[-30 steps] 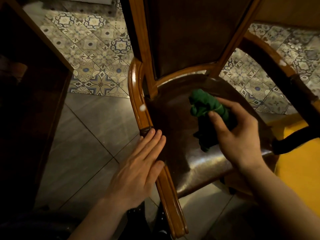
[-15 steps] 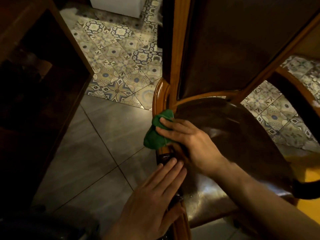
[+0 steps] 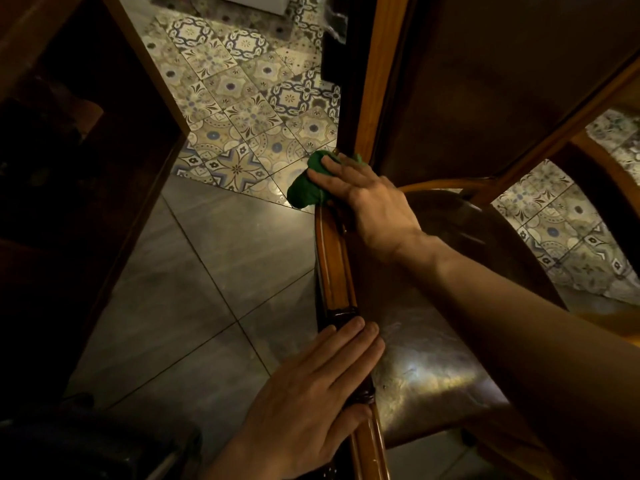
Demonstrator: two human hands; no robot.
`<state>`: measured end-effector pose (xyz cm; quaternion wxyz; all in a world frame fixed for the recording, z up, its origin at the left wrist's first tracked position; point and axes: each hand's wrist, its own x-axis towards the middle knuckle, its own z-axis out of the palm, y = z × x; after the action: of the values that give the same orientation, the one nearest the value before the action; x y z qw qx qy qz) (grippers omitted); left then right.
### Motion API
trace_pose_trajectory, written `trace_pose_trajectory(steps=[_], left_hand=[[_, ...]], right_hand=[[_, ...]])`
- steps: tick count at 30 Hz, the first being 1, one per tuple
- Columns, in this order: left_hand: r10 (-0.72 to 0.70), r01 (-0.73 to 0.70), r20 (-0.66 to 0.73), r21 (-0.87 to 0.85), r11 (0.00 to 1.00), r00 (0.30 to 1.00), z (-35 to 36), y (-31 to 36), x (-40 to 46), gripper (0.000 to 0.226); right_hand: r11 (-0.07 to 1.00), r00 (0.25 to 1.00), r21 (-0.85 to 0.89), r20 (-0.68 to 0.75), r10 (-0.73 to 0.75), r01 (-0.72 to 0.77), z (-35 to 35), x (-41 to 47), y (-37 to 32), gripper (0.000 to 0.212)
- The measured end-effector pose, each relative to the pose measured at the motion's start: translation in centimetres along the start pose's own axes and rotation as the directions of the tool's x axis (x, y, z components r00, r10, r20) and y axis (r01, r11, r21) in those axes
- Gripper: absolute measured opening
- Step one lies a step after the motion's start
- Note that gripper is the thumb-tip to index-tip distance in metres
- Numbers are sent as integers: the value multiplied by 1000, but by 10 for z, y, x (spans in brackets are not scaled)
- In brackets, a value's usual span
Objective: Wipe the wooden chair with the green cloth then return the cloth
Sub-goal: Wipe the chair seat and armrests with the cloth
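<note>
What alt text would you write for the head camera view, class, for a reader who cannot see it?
A person's right hand presses a green cloth against the wooden chair where its side rail meets the backrest post. The left hand rests flat on the same rail nearer the camera, above grey and patterned floor tiles.

Right hand (image 3: 372, 199) — green cloth (image 3: 306, 188) on chair (image 3: 334, 258).

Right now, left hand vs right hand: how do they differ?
The right hand presses the green cloth against the chair's wooden side rail near the backrest post; the left hand holds nothing. The left hand lies flat on the rail's near stretch, fingers straight, while the right hand's fingers curve over the cloth. The right arm reaches across the seat; the left comes up from below. Both rest on the same rail.
</note>
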<state>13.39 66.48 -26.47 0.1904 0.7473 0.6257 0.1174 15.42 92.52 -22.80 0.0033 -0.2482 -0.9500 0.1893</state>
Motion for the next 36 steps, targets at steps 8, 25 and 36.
trace_pose_trajectory(steps=[8,25,36], left_hand=[[-45,43,27,69,997,999,-5,5,0,58],[-86,87,-61,15,996,994,-21,19,-4,50],[-237,212,-216,-131,968,947,-130,20,49,70]], right_hand=[[991,996,104,29,-88,84,5,-42,-15,66],[984,985,147,127,-117,98,7,-118,-36,64],[925,972,301,65,224,-233,-87,-152,-59,36]])
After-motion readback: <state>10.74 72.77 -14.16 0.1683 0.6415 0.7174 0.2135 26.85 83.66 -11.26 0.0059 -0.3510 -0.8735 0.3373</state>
